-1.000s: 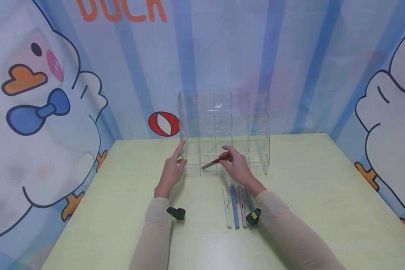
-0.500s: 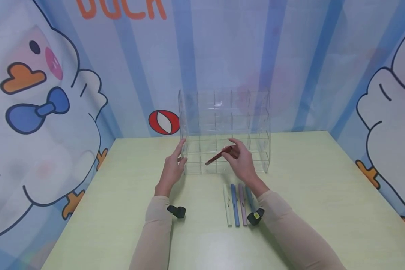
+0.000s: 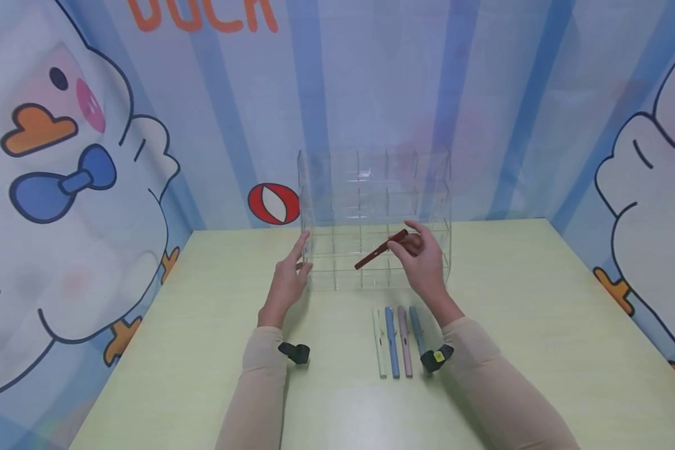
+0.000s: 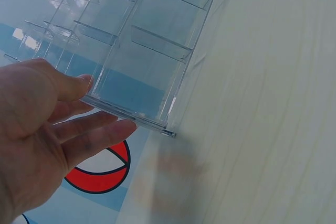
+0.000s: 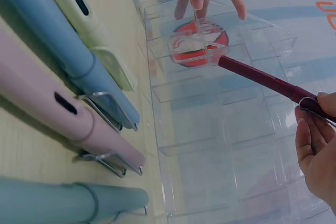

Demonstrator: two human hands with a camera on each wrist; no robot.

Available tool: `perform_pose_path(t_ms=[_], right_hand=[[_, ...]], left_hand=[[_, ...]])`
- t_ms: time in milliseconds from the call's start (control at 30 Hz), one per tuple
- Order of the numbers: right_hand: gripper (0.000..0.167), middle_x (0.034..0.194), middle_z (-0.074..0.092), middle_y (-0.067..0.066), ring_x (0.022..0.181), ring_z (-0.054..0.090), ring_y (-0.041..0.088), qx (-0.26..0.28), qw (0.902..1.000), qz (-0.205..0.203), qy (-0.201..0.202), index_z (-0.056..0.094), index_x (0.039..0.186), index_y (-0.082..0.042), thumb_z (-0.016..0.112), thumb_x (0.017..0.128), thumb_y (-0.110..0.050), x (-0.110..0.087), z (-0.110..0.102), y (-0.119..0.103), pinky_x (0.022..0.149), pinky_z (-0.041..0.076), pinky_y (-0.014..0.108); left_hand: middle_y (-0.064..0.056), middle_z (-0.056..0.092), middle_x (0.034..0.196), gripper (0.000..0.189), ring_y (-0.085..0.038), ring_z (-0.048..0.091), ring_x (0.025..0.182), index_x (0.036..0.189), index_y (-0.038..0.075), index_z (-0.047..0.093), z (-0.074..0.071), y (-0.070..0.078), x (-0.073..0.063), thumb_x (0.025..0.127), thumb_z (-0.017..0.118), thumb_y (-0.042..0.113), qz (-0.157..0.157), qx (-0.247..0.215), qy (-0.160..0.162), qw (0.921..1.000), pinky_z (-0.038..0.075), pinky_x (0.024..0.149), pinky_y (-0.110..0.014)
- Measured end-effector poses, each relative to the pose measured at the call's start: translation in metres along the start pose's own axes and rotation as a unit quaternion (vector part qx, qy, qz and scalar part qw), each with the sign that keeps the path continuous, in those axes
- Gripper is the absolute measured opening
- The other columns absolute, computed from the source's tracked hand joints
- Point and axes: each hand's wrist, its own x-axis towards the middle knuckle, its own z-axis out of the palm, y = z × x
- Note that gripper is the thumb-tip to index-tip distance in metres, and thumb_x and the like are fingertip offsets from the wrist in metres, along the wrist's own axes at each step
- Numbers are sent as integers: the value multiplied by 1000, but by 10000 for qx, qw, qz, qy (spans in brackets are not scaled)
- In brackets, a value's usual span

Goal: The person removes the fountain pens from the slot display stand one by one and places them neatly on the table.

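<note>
My right hand pinches a dark red fountain pen near its clip end, between thumb and fingers. The pen slants down to the left, in front of a clear acrylic rack with several rows of small compartments. At the rack's left side is my left hand. Its thumb lies at the front edge of the side panel, the other fingers along the outside. In the right wrist view the barrel of the red pen points toward the rack's left part, overlapping its compartments.
On the table before the rack lie several pens side by side: light green, blue, pink-purple and teal. Behind the rack hangs a printed curtain. Black wrist cameras sit on both wrists.
My right hand has moved right and slightly up with the red pen, drawing it away from the rack's lower left compartments. The left hand has stayed at the rack's side.
</note>
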Motion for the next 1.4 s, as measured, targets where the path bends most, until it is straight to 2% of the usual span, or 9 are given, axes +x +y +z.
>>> perform_pose_path(t_ms=[133,233,367,500,633,767,900,1067,1400], right_hand=[[50,100,70,28,84,69,7,162,9998,-43,75,51,136,8,71,90,4,-5,-7,-21,77,54,15],[48,97,71,25,81,69,3,288,9996,-33,74,52,133,8,71,90,4,-6,-10,-25,76,55,16],[43,99,70,29,80,69,2,269,9996,-4,67,53,129,10,71,90,3,-6,-14,-28,75,55,16],[41,101,69,32,79,68,1,301,9994,-46,160,55,127,8,71,90,2,-3,-18,-15,73,55,16],[40,101,69,30,82,68,2,426,9980,-249,389,57,127,5,73,90,-1,0,-23,-2,75,56,17],[40,103,66,30,87,68,11,861,9939,-490,487,55,129,6,69,92,0,1,-27,0,75,61,28],[39,105,63,22,89,67,18,1213,9905,-472,435,52,134,2,63,96,-1,1,-33,-3,69,62,34],[39,103,61,14,88,65,19,1115,9924,-320,422,52,138,-3,59,99,-4,2,-42,-5,65,62,34],[42,107,56,19,88,61,16,483,9987,172,-16,44,146,-4,51,105,-10,3,-63,-16,64,62,31]], left_hand=[[-11,35,159,76,-38,56,126,158,42,22,0,-2,1,102,57,6,3,41,11,10000,51,100,-49],[-12,35,159,76,-39,56,126,159,40,22,0,-2,0,101,57,5,-2,23,17,10000,51,99,-50],[-14,36,158,76,-40,56,125,159,38,23,0,-1,1,101,58,4,17,16,26,10000,51,98,-51],[-13,34,159,76,-40,56,125,159,37,22,0,0,1,101,58,3,64,33,22,10000,51,98,-51],[-12,34,160,77,-39,56,126,159,38,21,0,1,1,101,57,4,51,35,6,10000,51,99,-50],[-11,34,160,76,-38,56,126,159,41,21,1,2,1,102,57,6,5,85,7,10000,50,100,-49],[-11,34,160,76,-38,56,126,159,41,21,0,2,0,102,57,6,-11,107,15,9999,50,101,-49],[-15,36,158,75,-39,56,126,160,37,22,0,3,-1,101,57,5,-26,85,14,10000,50,100,-51],[-13,36,158,76,-38,55,127,159,40,20,1,3,-1,102,57,7,-62,121,7,9999,49,102,-49]])
